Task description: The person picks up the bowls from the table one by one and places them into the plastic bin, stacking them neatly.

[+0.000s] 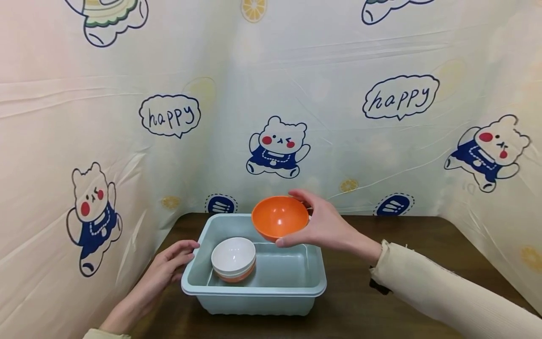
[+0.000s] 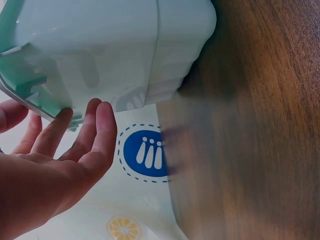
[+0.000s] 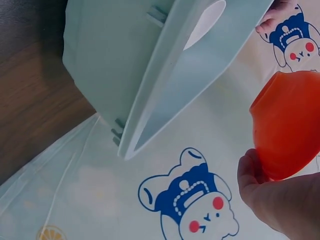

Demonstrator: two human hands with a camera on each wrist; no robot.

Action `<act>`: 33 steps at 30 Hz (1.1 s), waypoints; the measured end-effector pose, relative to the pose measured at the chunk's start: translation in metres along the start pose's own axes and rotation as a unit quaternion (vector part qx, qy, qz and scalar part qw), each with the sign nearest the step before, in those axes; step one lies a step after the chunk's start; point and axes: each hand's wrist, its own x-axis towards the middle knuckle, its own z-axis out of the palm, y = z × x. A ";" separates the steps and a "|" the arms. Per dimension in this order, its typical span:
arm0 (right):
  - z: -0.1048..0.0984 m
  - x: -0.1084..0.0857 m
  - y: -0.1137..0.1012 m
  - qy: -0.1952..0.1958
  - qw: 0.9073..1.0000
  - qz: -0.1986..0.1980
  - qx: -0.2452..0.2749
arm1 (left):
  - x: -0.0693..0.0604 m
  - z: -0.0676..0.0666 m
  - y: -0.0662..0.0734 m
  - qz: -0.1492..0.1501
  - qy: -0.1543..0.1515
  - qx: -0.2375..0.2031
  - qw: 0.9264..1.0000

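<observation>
My right hand [image 1: 323, 223] holds an orange bowl [image 1: 279, 216] over the right back part of a pale blue-green plastic basin [image 1: 256, 303]. Its thumb lies at the bowl's near side, the fingers at the far side. The right wrist view shows the outside of the orange bowl [image 3: 290, 125] above the basin rim. Inside the basin at the left, white bowls [image 1: 234, 254] sit stacked on an orange bowl [image 1: 237, 278]. My left hand [image 1: 169, 263] is at the basin's left rim, fingers loosely bent; in the left wrist view [image 2: 60, 170] its fingertips reach the rim area, though contact is unclear.
The basin stands on a dark brown wooden table [image 1: 381, 292]. Pale cloth [image 1: 330, 117] printed with bears and lemon slices hangs behind the table and along both sides. Small clips [image 3: 157, 16] stick out from the basin's outer end wall.
</observation>
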 end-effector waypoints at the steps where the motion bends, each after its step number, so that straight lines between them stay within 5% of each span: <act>1: 0.001 0.001 -0.001 -0.003 1.000 0.000 0.002 | 0.000 0.000 0.000 0.000 0.000 0.000 1.000; 33: 0.028 0.034 -0.011 -0.030 0.999 0.008 -0.019 | 0.001 -0.001 0.001 -0.004 -0.001 -0.002 1.000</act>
